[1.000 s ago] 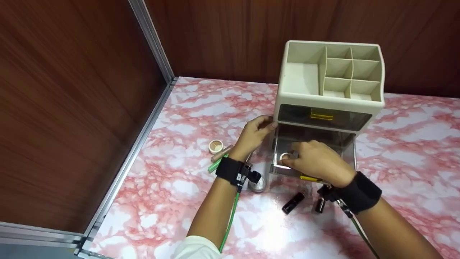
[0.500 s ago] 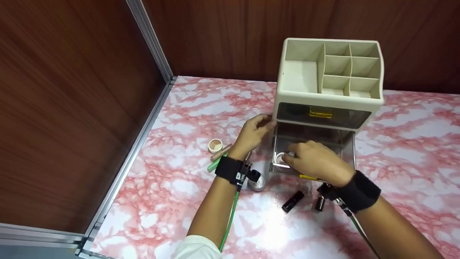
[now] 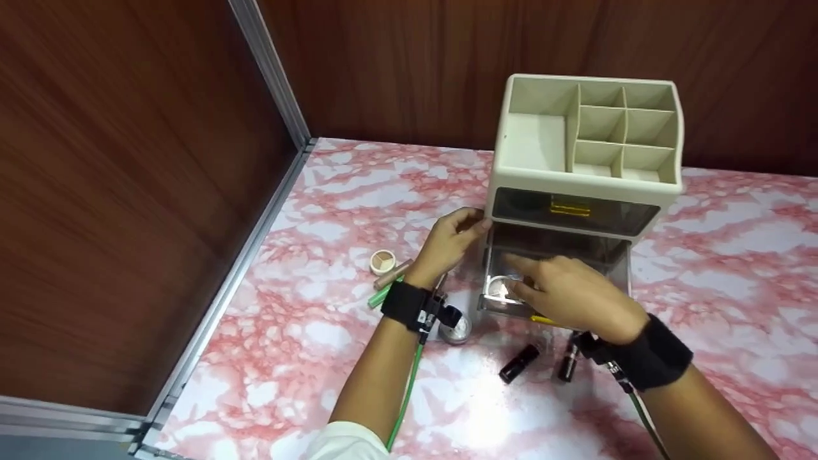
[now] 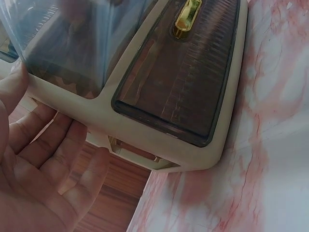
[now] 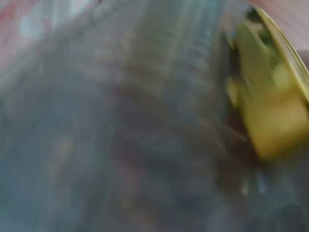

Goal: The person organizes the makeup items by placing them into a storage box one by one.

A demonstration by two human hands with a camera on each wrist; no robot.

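- Your right hand (image 3: 569,291) has drawn back slightly, fingers relaxed over the round compact (image 3: 498,287) lying in the open drawer (image 3: 555,252).
- Left wrist view: your left hand (image 4: 43,164) rests flat against the organizer (image 4: 193,150); keep bracing.
- Right wrist view: blurred, only a gold handle (image 5: 270,116).

The head view looks forward and steeply down from above the person, taking in the cream drawer organiser (image 3: 585,153) on the pink marbled table (image 3: 332,211) and both forearms at middling range; the left wrist view sits very close beside the left hand (image 4: 41,176), tilted, facing the organiser's smoky drawer fronts and a gold handle (image 4: 187,14); the right wrist view is nearer still and blurred, pressed against smoky plastic with a gold handle (image 5: 273,106) at right; all three share the organiser's drawer face.
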